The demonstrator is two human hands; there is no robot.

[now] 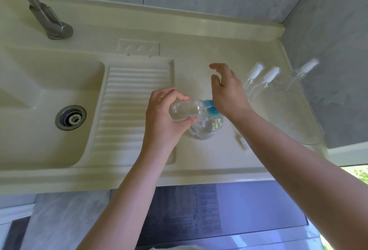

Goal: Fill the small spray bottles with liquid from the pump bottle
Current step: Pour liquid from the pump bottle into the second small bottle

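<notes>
Head view: left hand [163,114] grasps small clear spray bottle [184,109], tilted, mouth at blue pump head [212,108] of pump bottle [206,128] on counter [199,160]; right hand [227,92] fingers spread, heel on pump; three capped bottles [266,78] stand right

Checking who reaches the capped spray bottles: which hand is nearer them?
Right. The right hand sits just beside the capped spray bottles; the left hand is farther away, holding a small bottle.

pump bottle [205,130] label print unreadable
</notes>
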